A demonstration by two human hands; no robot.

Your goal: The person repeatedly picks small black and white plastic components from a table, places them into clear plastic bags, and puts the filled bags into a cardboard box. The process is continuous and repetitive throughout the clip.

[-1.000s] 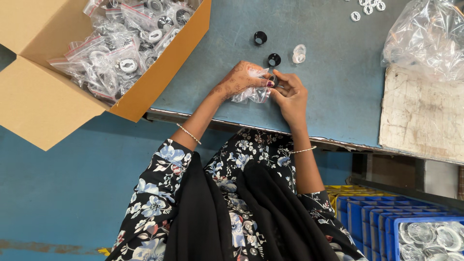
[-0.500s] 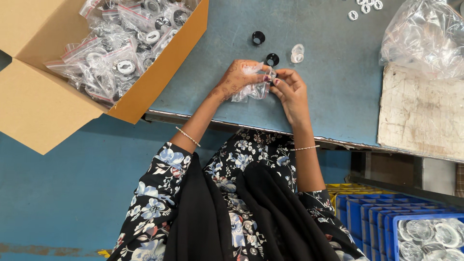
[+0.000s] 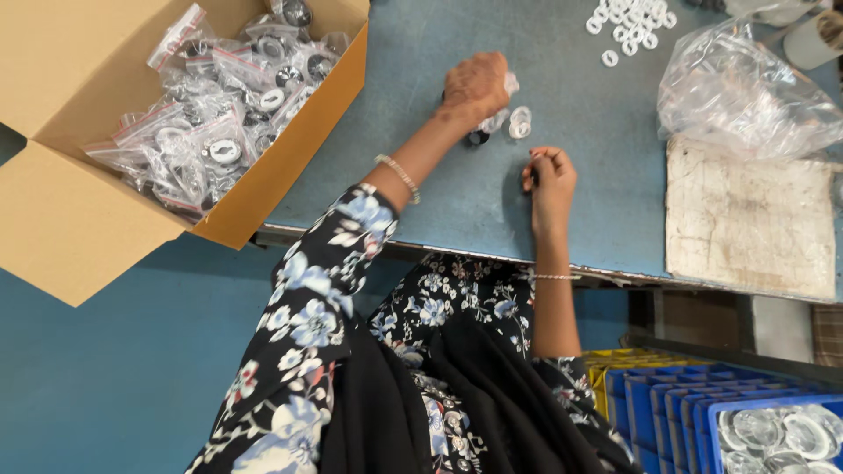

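Clear plastic bag [image 3: 502, 104] sits under the left hand [image 3: 475, 85].

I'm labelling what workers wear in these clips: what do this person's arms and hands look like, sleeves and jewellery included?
The left hand and right hand are bare, no gloves. Each wrist carries a thin bracelet: a beaded one on the left, a fine chain on the right. The left sleeve is dark with a blue and white flower print and ends near the elbow.

Blue-grey table [image 3: 439, 189] is carrying white rings [image 3: 628, 19] beyond the right hand [image 3: 549, 175], board [image 3: 746, 219] lying right of it.
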